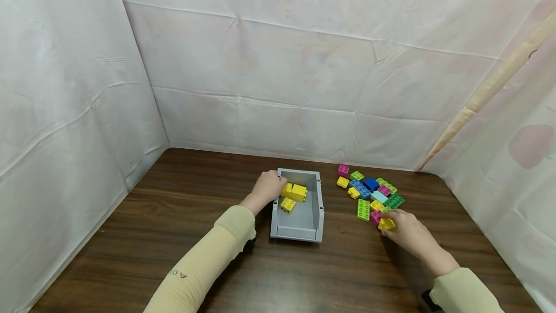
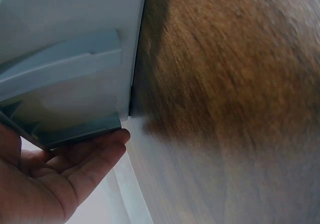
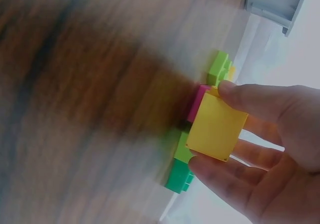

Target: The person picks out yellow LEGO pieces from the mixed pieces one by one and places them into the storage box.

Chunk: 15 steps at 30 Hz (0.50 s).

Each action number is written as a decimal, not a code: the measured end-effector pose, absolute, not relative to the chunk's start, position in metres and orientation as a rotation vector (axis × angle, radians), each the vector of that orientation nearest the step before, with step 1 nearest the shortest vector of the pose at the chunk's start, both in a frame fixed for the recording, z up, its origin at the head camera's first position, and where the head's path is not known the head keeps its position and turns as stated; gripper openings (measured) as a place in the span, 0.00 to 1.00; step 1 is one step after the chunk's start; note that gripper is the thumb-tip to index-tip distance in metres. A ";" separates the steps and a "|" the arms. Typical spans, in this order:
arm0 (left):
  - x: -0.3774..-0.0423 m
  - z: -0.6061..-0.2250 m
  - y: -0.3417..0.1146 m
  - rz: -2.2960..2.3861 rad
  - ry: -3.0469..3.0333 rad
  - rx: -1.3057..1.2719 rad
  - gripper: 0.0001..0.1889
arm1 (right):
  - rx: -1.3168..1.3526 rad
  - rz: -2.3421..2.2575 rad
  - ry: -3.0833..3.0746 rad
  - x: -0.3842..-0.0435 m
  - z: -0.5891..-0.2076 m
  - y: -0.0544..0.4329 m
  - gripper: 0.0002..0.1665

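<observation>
My right hand (image 1: 406, 228) pinches a yellow toy brick (image 3: 217, 128) between thumb and fingers, near the front of a loose group of colored bricks. A magenta brick (image 1: 375, 216) lies right beside it. My left hand (image 1: 268, 186) grips the far left part of a grey plastic bin (image 1: 297, 232), thumb at the rim and fingers on the outside. In the left wrist view, the fingers (image 2: 97, 164) lie along the bin's outer edge. Inside the bin are yellow bricks (image 1: 298, 192), with a separate studded yellow brick (image 1: 288, 205) nearer the front.
On the brown wooden table (image 1: 173, 240), blue (image 1: 360, 188), lime green (image 1: 363, 209), dark green (image 1: 394, 201) and other bricks lie right of the bin. White patterned cloth (image 1: 295, 62) hangs behind the table and along both sides. A pale pole (image 1: 491, 91) slants at the right.
</observation>
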<state>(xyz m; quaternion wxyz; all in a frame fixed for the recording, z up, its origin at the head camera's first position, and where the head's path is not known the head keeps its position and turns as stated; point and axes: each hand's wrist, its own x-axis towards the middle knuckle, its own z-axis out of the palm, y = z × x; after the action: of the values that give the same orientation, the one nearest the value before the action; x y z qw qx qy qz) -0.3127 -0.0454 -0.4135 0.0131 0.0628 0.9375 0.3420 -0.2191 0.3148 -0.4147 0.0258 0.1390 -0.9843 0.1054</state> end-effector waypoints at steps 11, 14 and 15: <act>-0.312 -0.412 -0.045 1.066 2.906 0.168 0.18 | 0.477 0.327 -3.117 -0.222 -0.400 0.315 0.21; -0.312 -0.412 -0.045 1.069 2.900 0.165 0.18 | 0.466 0.328 -3.142 -0.224 -0.394 0.314 0.21; -0.312 -0.412 -0.045 1.069 2.900 0.168 0.18 | 0.471 0.324 -3.141 -0.224 -0.393 0.313 0.22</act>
<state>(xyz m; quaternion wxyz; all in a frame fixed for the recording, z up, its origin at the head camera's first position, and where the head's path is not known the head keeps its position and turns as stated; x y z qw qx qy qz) -0.3120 -0.0449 -0.4117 0.0231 0.0541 0.9367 0.3451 -0.2241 0.3134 -0.3926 -0.0256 0.1476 -0.9835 0.1015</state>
